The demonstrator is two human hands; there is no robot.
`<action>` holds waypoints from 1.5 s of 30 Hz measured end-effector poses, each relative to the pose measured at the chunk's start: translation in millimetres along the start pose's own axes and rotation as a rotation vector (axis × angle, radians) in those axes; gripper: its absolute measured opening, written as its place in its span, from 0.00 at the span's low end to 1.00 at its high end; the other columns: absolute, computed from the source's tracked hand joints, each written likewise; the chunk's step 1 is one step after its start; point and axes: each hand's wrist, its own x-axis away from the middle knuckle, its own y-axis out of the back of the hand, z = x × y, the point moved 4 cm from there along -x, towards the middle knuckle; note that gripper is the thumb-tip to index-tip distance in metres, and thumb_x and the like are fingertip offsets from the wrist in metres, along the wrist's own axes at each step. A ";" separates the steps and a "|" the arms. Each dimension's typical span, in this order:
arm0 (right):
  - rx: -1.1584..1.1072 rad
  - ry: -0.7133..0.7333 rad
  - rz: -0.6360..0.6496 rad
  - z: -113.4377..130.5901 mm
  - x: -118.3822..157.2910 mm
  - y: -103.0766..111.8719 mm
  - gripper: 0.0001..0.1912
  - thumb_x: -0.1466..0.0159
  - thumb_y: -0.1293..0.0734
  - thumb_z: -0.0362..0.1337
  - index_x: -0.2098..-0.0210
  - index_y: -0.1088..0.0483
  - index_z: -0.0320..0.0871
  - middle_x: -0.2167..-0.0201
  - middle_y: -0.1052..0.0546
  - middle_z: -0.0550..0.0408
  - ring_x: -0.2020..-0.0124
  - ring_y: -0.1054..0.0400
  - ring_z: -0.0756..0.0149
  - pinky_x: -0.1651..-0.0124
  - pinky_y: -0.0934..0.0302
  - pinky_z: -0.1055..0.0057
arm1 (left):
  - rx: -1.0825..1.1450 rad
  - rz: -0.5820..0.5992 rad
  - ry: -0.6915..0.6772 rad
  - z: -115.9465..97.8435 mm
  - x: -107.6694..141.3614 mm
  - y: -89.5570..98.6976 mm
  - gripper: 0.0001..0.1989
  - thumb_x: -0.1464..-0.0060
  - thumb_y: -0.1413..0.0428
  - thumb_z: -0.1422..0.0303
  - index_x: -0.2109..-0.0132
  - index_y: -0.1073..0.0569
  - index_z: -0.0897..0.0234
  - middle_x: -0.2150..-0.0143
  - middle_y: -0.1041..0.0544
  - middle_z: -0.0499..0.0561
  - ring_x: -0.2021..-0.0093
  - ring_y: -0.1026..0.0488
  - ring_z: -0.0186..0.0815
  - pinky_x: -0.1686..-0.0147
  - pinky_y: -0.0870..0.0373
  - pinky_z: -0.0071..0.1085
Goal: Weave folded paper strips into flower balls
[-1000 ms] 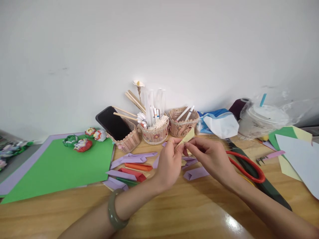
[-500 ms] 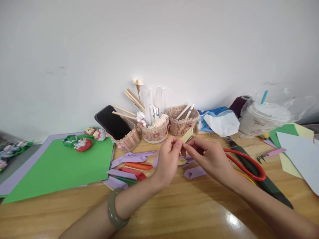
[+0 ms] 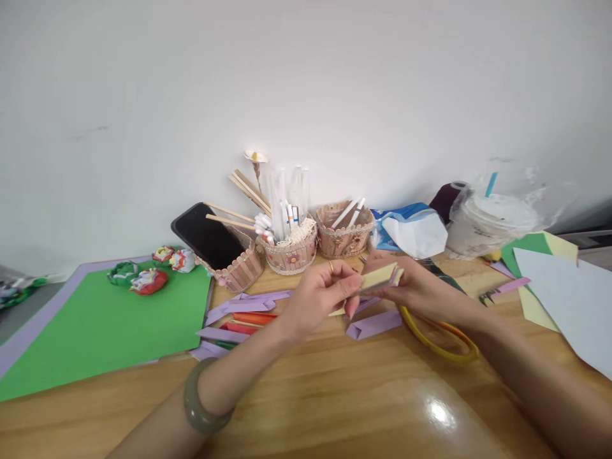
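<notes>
My left hand [image 3: 322, 294], with a ring on one finger, pinches one end of a small folded yellow paper piece [image 3: 380, 276]. The other end rests against my right hand [image 3: 415, 287], whose fingers are curled behind it and partly hidden. Pale and darker layers show at the paper's right end. Just below my hands lies a folded purple strip [image 3: 373, 324] on the wooden table [image 3: 306, 395]. A yellow loop handle [image 3: 442, 352] lies under my right forearm. More folded purple pieces [image 3: 246, 305] and an orange one [image 3: 253, 317] lie left of my hands.
Green paper [image 3: 119, 319] at left bears small folded paper shapes [image 3: 149, 281]. Along the wall stand a phone [image 3: 208, 236], decorated baskets [image 3: 291, 256], a tissue pack [image 3: 408, 228] and a lidded cup [image 3: 497, 220]. White paper [image 3: 568, 299] and a pink-handled tool [image 3: 511, 290] are at right.
The yellow piece has turned flatter, and my right hand has moved behind it. My right forearm now covers the red loop handle, while more of the yellow one shows. The view has shifted slightly.
</notes>
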 end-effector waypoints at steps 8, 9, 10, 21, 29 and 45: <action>0.044 -0.055 -0.031 -7.0 6.2 15.3 0.11 0.38 0.39 0.41 0.70 0.30 0.43 0.70 0.27 0.55 0.67 0.34 0.65 0.63 0.41 0.70 | -0.287 0.130 0.088 2.8 8.2 -8.0 0.06 0.48 0.49 0.65 0.67 0.36 0.63 0.82 0.32 0.43 0.79 0.37 0.29 0.73 0.42 0.27; 0.053 -0.073 -0.028 -6.3 6.7 15.8 0.10 0.38 0.40 0.40 0.70 0.31 0.43 0.72 0.28 0.56 0.69 0.35 0.67 0.66 0.42 0.72 | -0.314 0.121 0.090 4.4 8.3 -8.0 0.05 0.48 0.49 0.66 0.66 0.37 0.62 0.81 0.32 0.43 0.78 0.36 0.30 0.72 0.41 0.27; 0.060 -0.083 -0.029 -5.6 7.0 16.4 0.09 0.38 0.40 0.39 0.70 0.32 0.43 0.73 0.28 0.56 0.71 0.36 0.68 0.68 0.42 0.73 | -0.332 0.114 0.091 6.2 8.1 -7.9 0.05 0.48 0.49 0.66 0.66 0.37 0.62 0.81 0.31 0.43 0.77 0.36 0.30 0.72 0.41 0.28; 0.858 0.077 -0.180 13.5 10.9 3.6 0.13 0.36 0.43 0.35 0.74 0.33 0.41 0.76 0.30 0.54 0.77 0.39 0.69 0.77 0.53 0.73 | -0.674 -0.181 0.021 28.6 -2.9 6.2 0.07 0.45 0.52 0.65 0.70 0.39 0.60 0.81 0.29 0.44 0.75 0.31 0.34 0.70 0.39 0.30; 0.701 0.095 -0.252 17.3 7.2 -18.0 0.13 0.35 0.43 0.34 0.72 0.31 0.40 0.76 0.31 0.54 0.76 0.38 0.69 0.74 0.48 0.73 | -0.314 -0.391 -0.062 35.7 -6.0 14.6 0.09 0.45 0.50 0.62 0.70 0.37 0.62 0.81 0.32 0.44 0.77 0.33 0.31 0.72 0.39 0.28; -0.020 -0.053 -0.288 13.2 3.6 -16.0 0.10 0.36 0.41 0.39 0.71 0.32 0.42 0.73 0.28 0.54 0.70 0.34 0.66 0.68 0.41 0.70 | 0.296 -0.386 -0.084 14.0 -2.6 4.6 0.08 0.47 0.49 0.69 0.71 0.39 0.64 0.85 0.39 0.40 0.83 0.46 0.23 0.82 0.53 0.20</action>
